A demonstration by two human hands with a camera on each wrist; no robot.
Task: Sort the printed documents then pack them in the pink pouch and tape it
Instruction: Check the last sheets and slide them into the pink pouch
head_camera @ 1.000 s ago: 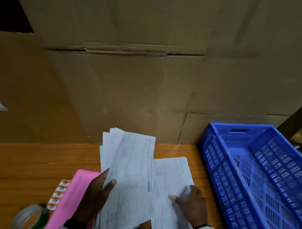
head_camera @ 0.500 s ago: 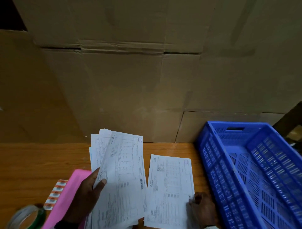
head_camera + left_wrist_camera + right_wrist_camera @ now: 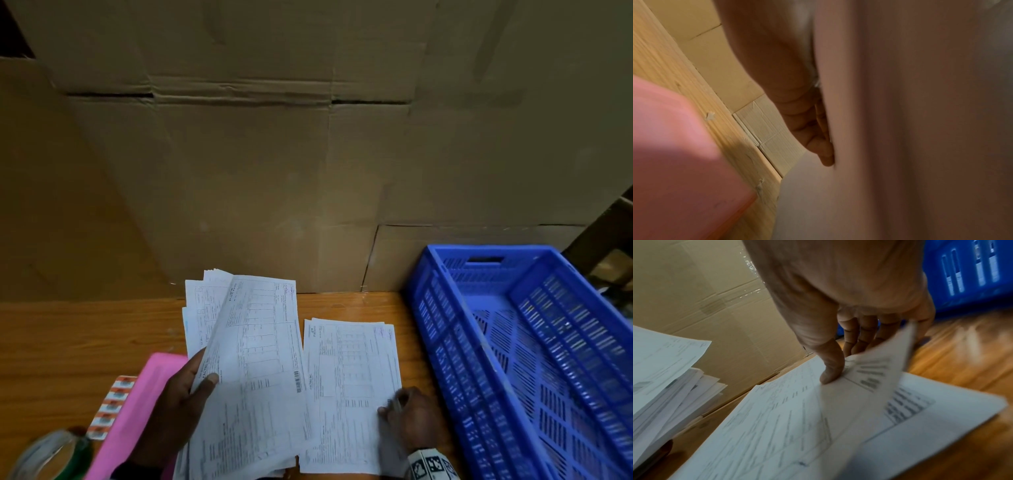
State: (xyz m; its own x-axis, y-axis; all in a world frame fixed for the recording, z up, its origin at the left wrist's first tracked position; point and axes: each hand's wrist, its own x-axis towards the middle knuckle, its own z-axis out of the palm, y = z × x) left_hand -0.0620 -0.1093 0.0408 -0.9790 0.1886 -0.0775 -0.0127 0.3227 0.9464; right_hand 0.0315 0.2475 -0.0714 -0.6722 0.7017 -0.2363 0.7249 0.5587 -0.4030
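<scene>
Right now your left hand (image 3: 178,407) is gripping a fanned stack of printed documents (image 3: 246,359) in the lower middle of the head view, thumb lying across the top sheet and the other fingers (image 3: 818,123) curled behind the stack, as the left wrist view is showing. Your right hand (image 3: 411,421) is sitting at the lower right of a second, smaller pile of sheets (image 3: 349,387) lying flat on the tabletop (image 3: 85,342); in the right wrist view its thumb is pressing on the upper sheet while the fingers (image 3: 863,331) are curling under that sheet's lifted corner, so they are pinching it. The two lots of paper are lying just beside each other, edges nearly touching. The pink pouch (image 3: 137,411) is lying in the lower left of the head view, partly under your left hand and the held stack. A strip of orange-and-white labels (image 3: 109,404) is lying against its left edge, and a tape roll (image 3: 48,455) is sitting in the bottom left corner. A blue crate (image 3: 513,342) is filling the right side, with cardboard boxes (image 3: 274,171) standing behind everything.
</scene>
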